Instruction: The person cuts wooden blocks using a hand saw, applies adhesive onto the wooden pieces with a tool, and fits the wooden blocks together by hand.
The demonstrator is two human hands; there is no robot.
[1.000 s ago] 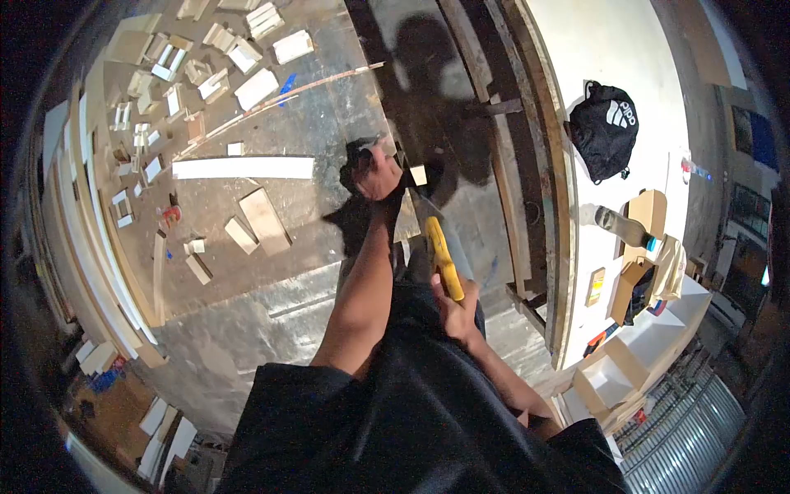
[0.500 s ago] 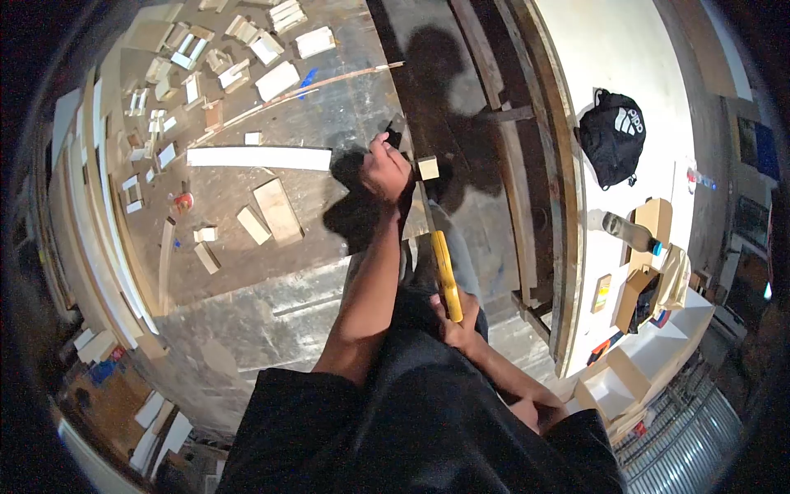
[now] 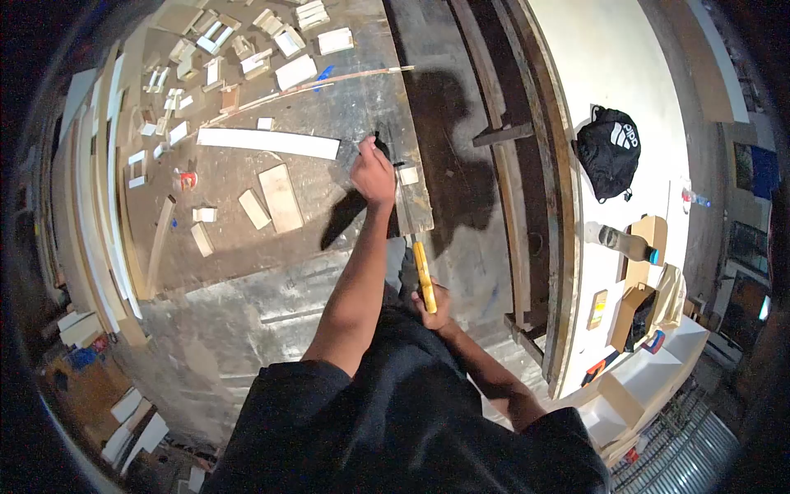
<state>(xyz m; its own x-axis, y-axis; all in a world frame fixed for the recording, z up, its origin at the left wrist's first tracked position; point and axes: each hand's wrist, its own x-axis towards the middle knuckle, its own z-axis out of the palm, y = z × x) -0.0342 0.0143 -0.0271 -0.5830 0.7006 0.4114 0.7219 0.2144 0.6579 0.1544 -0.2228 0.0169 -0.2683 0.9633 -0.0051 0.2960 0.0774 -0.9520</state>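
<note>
My right hand (image 3: 434,306) is closed around the yellow handle of a handsaw (image 3: 425,276), low in front of my body. Its thin blade is seen almost edge-on, pointing forward to the table's edge. Over the table my left hand (image 3: 374,174) has its fingers bent and closed around something dark, mostly hidden by the hand and its shadow. Right beside it, near the table edge, is a small pale wood block (image 3: 409,175). A long white board (image 3: 267,142) lies to the left of this hand, apart from it.
Several small wood assemblies (image 3: 214,37) crowd the table's far left. Loose wood pieces (image 3: 281,198) and a red-and-white tin (image 3: 188,179) lie nearer. At right, a white-topped bench (image 3: 568,366) bears a black drawstring bag (image 3: 611,152), a bottle (image 3: 629,244) and open cardboard boxes.
The view has shifted slightly. My right hand and the saw have moved left, toward the table. My left hand has moved a little left, its fingers still closed.
</note>
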